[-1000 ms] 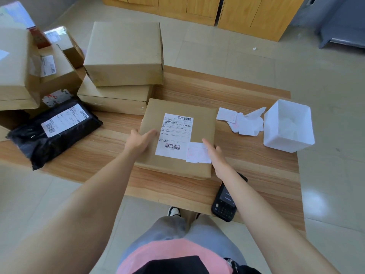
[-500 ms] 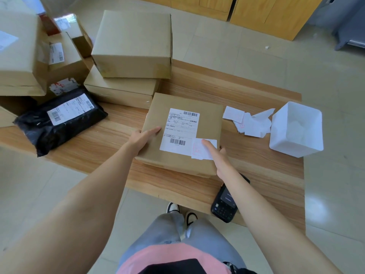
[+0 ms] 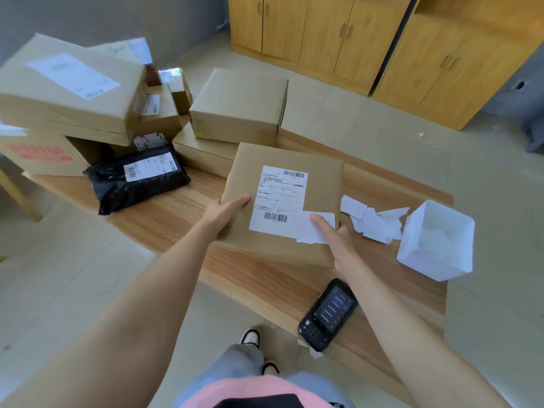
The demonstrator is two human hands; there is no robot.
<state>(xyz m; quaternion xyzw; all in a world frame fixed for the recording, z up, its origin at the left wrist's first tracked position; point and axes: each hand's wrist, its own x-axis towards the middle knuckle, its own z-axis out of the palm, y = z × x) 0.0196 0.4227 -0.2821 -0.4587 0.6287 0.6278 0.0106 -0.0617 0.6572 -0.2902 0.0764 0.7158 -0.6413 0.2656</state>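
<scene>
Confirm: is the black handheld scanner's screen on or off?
On: the black handheld scanner lying on the wooden table shows lit bluish lines on its screen.

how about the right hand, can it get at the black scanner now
Probably yes: the scanner lies uncovered near the table edge beside the right forearm, and the right hand only presses flat on a slip, holding nothing.
</scene>
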